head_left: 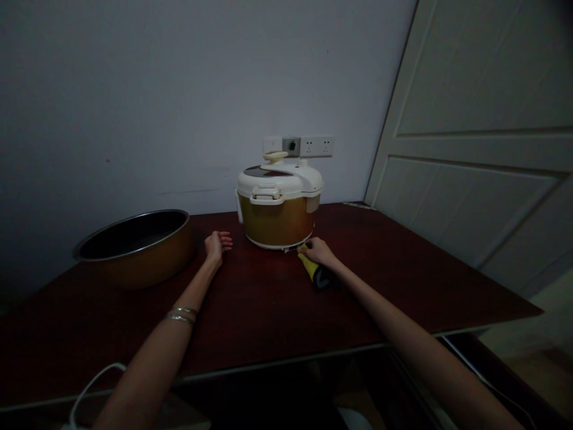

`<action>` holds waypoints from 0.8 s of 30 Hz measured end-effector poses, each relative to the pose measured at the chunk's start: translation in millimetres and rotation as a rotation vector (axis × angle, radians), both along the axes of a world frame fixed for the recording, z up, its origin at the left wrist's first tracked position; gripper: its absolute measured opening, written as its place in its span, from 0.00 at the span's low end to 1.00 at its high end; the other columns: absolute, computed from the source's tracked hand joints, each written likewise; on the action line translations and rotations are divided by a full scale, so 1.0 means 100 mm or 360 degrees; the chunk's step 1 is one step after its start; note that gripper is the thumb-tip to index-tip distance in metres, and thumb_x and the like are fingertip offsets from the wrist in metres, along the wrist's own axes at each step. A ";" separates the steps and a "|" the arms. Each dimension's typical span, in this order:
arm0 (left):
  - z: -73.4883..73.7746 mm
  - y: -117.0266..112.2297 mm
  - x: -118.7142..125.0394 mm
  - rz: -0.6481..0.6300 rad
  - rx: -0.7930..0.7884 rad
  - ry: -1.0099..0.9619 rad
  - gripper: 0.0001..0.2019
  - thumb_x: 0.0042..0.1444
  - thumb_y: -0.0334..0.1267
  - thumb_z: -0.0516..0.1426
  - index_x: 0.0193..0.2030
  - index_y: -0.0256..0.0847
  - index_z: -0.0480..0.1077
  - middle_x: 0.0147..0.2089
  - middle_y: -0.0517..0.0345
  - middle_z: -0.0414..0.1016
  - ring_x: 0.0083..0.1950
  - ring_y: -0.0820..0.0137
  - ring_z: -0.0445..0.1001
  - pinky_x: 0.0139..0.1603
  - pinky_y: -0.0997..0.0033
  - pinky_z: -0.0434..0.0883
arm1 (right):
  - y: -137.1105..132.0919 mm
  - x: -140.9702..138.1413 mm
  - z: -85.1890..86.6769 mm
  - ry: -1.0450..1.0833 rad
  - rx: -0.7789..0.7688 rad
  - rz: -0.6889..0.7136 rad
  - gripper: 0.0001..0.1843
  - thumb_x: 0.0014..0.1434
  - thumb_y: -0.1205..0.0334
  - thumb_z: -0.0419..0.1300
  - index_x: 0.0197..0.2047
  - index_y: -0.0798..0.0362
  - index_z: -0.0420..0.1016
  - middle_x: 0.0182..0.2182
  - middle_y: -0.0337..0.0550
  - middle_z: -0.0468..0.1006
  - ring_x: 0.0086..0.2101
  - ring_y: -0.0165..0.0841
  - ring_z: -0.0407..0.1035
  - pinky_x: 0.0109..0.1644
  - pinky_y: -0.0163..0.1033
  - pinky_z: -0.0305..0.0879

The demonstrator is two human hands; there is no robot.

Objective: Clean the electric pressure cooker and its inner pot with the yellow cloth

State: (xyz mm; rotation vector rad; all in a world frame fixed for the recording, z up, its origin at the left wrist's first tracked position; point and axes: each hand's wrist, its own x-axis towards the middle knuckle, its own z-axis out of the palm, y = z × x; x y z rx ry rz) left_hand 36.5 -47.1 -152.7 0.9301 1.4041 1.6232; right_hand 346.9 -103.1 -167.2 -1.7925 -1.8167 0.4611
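A pressure cooker (278, 218) with a white lid and gold-brown body stands toward the back of the dark red table (250, 316). My right hand (317, 249) grips a yellow and dark grey cloth (310, 266) at the cooker's lower right edge, and part of the cloth hangs down onto the tabletop. To the left of the cooker, my left hand (217, 245) rests on its side near the table surface, its fingers apart and nothing in them. Two metal bangles circle the left wrist.
A wide pot with a dark inside (150, 260) sits at the table's left. Wall sockets (317, 146) are behind the cooker. A white door (474, 149) borders the right side. A white cable (92, 382) loops over the front left edge.
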 end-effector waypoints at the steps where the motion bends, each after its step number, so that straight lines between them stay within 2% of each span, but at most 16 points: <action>1: 0.00 0.01 -0.01 0.0005 -0.0006 -0.0003 0.12 0.47 0.36 0.45 0.25 0.36 0.68 0.19 0.56 0.69 0.16 0.74 0.66 0.16 0.77 0.63 | 0.00 0.00 -0.03 0.0021 0.0030 -0.0049 0.17 0.51 0.56 0.61 0.45 0.52 0.76 0.41 0.48 0.78 0.43 0.39 0.72 0.40 0.35 0.63; 6: 0.00 0.02 -0.01 0.0009 -0.0021 -0.0013 0.13 0.49 0.35 0.44 0.26 0.36 0.68 0.18 0.57 0.68 0.16 0.74 0.66 0.16 0.77 0.63 | -0.01 -0.05 -0.11 0.0098 0.0184 -0.0203 0.18 0.51 0.53 0.61 0.45 0.51 0.75 0.43 0.47 0.77 0.42 0.37 0.71 0.42 0.36 0.63; 11: 0.00 0.02 0.00 0.0016 -0.0021 -0.0018 0.13 0.49 0.34 0.44 0.25 0.36 0.68 0.18 0.57 0.68 0.15 0.74 0.66 0.15 0.77 0.62 | 0.00 -0.09 -0.11 0.0111 0.0279 -0.0316 0.17 0.49 0.53 0.63 0.40 0.53 0.72 0.36 0.45 0.77 0.36 0.34 0.71 0.37 0.34 0.61; 15: 0.00 0.02 0.00 0.0012 -0.0022 -0.0011 0.13 0.49 0.34 0.44 0.25 0.36 0.68 0.18 0.57 0.68 0.15 0.74 0.65 0.16 0.77 0.62 | 0.02 -0.06 -0.10 0.0086 0.0283 -0.0321 0.13 0.47 0.53 0.63 0.33 0.53 0.71 0.34 0.44 0.76 0.34 0.33 0.70 0.34 0.33 0.59; 24: 0.00 -0.03 0.01 0.0025 -0.0015 0.0006 0.12 0.48 0.34 0.44 0.25 0.36 0.68 0.18 0.57 0.68 0.15 0.74 0.65 0.16 0.77 0.63 | 0.07 0.02 -0.08 0.0057 0.0251 -0.0294 0.10 0.47 0.57 0.64 0.29 0.54 0.71 0.29 0.42 0.76 0.30 0.31 0.70 0.30 0.31 0.56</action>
